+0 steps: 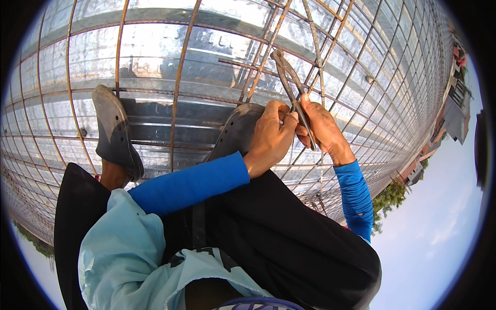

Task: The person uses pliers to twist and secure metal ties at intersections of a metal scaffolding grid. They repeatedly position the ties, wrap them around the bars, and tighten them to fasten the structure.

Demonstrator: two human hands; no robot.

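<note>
My right hand (325,129) is wrapped round the handles of a pair of dark metal pincers (287,77), whose jaws point away from me over the steel rods. Close beside it, my left hand (269,133) is closed in a pinch. A thin wire (291,151) comes from its fingertips and hangs below them; part of it is hidden by the fingers. Both hands are just above the rusty rebar mesh (180,77), near where several rods cross. Blue sleeves cover both forearms.
Shiny ribbed metal decking (150,59) lies under the mesh. My feet, in dark clogs, stand on it: one clog (111,119) at the left, the other (230,132) partly behind my left arm. Roofs (455,121) and trees (390,199) show beyond the right edge.
</note>
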